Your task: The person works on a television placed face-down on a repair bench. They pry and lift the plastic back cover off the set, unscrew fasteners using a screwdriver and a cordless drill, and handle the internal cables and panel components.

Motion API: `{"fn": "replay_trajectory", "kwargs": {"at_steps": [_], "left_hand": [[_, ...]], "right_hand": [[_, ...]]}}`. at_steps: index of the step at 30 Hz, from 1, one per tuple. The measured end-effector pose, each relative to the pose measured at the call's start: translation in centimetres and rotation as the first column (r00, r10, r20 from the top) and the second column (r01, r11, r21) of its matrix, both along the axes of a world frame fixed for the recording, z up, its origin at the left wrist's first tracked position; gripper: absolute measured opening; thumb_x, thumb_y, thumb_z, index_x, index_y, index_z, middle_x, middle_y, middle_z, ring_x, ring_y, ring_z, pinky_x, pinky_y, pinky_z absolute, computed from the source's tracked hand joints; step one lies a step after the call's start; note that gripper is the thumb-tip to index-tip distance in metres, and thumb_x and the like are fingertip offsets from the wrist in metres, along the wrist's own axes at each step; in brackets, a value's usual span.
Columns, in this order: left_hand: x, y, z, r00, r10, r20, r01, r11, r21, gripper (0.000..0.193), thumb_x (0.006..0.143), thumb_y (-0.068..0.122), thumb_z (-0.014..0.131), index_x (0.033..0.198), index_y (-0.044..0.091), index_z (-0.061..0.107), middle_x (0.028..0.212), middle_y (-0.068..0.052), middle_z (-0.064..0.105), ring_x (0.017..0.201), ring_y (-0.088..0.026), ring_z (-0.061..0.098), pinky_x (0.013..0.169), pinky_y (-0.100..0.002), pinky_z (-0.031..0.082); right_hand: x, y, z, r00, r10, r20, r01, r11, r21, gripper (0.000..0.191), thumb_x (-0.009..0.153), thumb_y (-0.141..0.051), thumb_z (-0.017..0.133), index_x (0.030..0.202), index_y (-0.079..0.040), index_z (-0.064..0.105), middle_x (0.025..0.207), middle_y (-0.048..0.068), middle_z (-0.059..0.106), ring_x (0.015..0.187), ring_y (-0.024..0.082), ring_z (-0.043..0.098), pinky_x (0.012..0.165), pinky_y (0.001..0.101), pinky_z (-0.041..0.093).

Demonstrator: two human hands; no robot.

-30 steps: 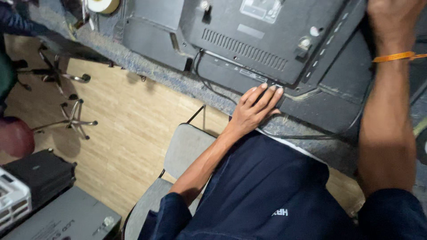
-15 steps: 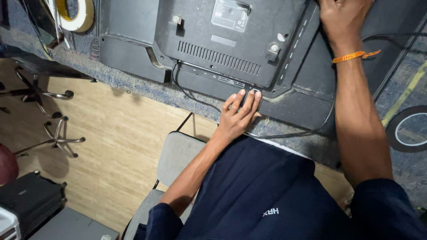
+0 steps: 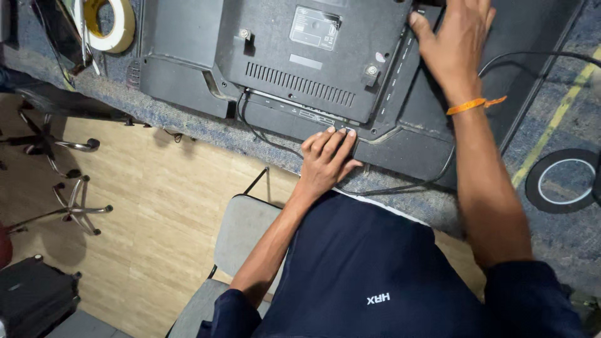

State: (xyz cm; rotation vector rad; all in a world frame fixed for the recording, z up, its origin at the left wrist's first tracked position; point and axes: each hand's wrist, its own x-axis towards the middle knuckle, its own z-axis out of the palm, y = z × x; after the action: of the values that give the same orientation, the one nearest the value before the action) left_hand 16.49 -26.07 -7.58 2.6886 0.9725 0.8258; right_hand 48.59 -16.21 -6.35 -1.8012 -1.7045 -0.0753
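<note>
We had the monitor (image 3: 313, 69) lying face down on the desk (image 3: 188, 125), dark grey back panel up, near the desk's front edge. Left hand (image 3: 327, 159) lay flat on the lower edge of the panel, fingers (image 3: 335, 141) straight and close together, gripping nothing, tips by the port strip. Right hand (image 3: 454, 44) pressed on the panel's right side, fingers spread wide, palm down, nothing held; orange band (image 3: 466, 106) on that wrist.

No containers seen. Labels: pale rectangular sticker (image 3: 315, 28) sat top centre of the raised back cover, a smaller grey rectangular label (image 3: 305, 61) just below it, above the vent slots. A small round pale sticker (image 3: 380, 57) sat near a screw on the right.

Black cable (image 3: 400, 186) ran from under the panel along the desk edge. Roll of cream tape (image 3: 113, 28) lay at the desk's top left. Black ring of tape (image 3: 563, 181) lay flat at the right, near a yellow stripe (image 3: 557, 119). Grey chair (image 3: 241, 228) below us on the wood floor.
</note>
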Motion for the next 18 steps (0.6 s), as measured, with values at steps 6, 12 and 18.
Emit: {"fn": "replay_trajectory", "kwargs": {"at_steps": [6, 12, 18], "left_hand": [[-0.3, 0.4, 2.2, 0.993, 0.037, -0.108, -0.045, 0.996, -0.073, 0.070, 0.095, 0.053, 0.068, 0.149, 0.010, 0.056, 0.153, -0.013, 0.053, 0.148, -0.030, 0.042, 0.120, -0.046, 0.031], [-0.6, 1.3, 2.9, 0.995, -0.031, -0.095, 0.024, 0.997, -0.080, 0.082, 0.093, 0.060, 0.072, 0.149, 0.003, 0.052, 0.152, -0.016, 0.051, 0.147, -0.032, 0.042, 0.123, -0.051, 0.028], [0.1, 1.1, 1.3, 0.998, 0.029, -0.061, -0.030, 1.000, -0.010, 0.082, 0.089, 0.060, 0.074, 0.148, 0.006, 0.054, 0.150, -0.013, 0.052, 0.145, -0.031, 0.042, 0.121, -0.049, 0.027]], "right_hand": [[-1.8, -2.0, 3.3, 0.963, -0.171, -0.209, 0.132, 0.973, -0.189, 0.054, 0.096, -0.024, 0.082, 0.135, 0.002, 0.057, 0.098, 0.017, 0.070, 0.094, 0.038, 0.067, 0.086, 0.0472, 0.051], [-4.9, -6.0, 4.1, 0.949, -0.153, -0.275, 0.076, 0.960, -0.271, 0.062, 0.103, -0.018, 0.076, 0.147, 0.015, 0.048, 0.083, 0.012, 0.074, 0.079, 0.030, 0.075, 0.078, 0.0400, 0.057], [-6.0, -5.9, 2.2, 0.641, -0.340, -0.689, 0.077, 0.921, -0.383, 0.041, 0.095, -0.019, 0.081, 0.119, 0.008, 0.062, 0.077, 0.007, 0.071, 0.057, 0.014, 0.067, 0.051, 0.0302, 0.055]]}}
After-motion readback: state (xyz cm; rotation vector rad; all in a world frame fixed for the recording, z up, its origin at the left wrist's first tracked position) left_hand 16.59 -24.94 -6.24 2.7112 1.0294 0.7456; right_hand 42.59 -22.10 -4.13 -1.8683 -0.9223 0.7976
